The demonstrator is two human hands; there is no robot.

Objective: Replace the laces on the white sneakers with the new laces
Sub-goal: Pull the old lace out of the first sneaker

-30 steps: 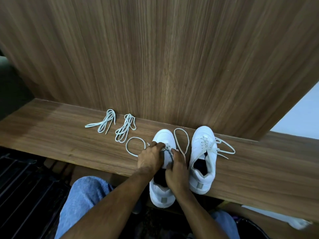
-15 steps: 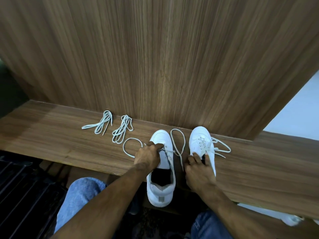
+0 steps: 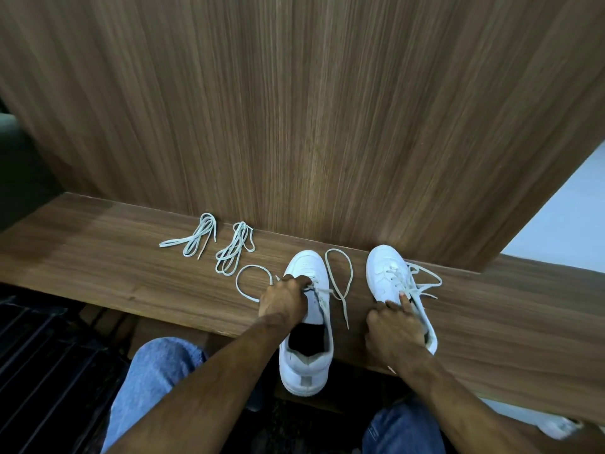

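I see two white sneakers [image 3: 307, 326] [image 3: 393, 273], the left one with a black inside and a grey heel tab. Their laces [image 3: 339, 280] are off-white. At ten o'clock from them lie two pale, faintly bluish lace bundles [image 3: 193, 239] [image 3: 234, 252]. The shelf [image 3: 98, 257] and panel [image 3: 294, 109] are brown with fine wood-grain stripes. My jeans [image 3: 154, 381] are blue.

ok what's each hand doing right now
left hand: pinches the lace on the left sneaker
right hand: rests on the right sneaker, fingers straight
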